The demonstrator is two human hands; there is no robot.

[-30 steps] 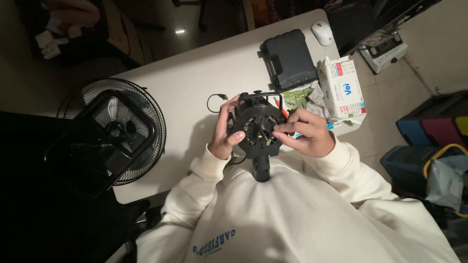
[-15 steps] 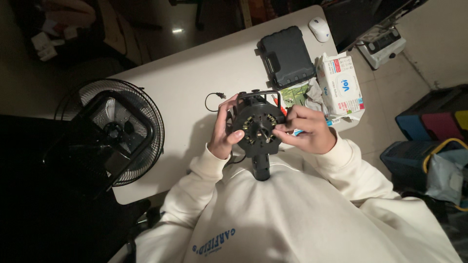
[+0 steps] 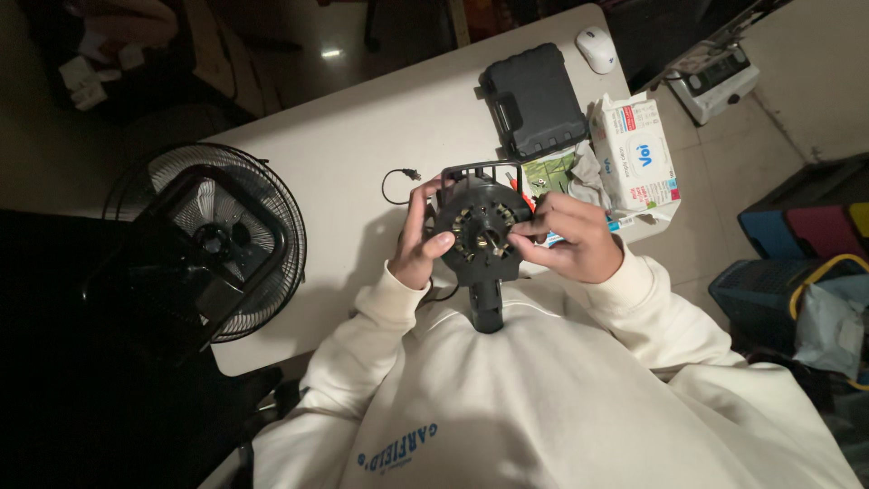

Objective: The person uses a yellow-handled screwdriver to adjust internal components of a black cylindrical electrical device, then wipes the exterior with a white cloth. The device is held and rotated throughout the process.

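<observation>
Centrally, a black fan motor housing (image 3: 480, 237) is held above the white table's (image 3: 344, 154) near edge. It is gripped at its rim by the left hand (image 3: 418, 249); its centre is pinched by the right hand (image 3: 568, 237). A fan guard (image 3: 217, 237) is seen well apart, at left.

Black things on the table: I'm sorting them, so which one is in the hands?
The round black motor housing, gripped by the left hand and right hand. The closed black case lies untouched farther back.

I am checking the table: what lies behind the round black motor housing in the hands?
Behind the motor housing show a green packet, a black case and a white box. The table directly beneath is covered.
</observation>
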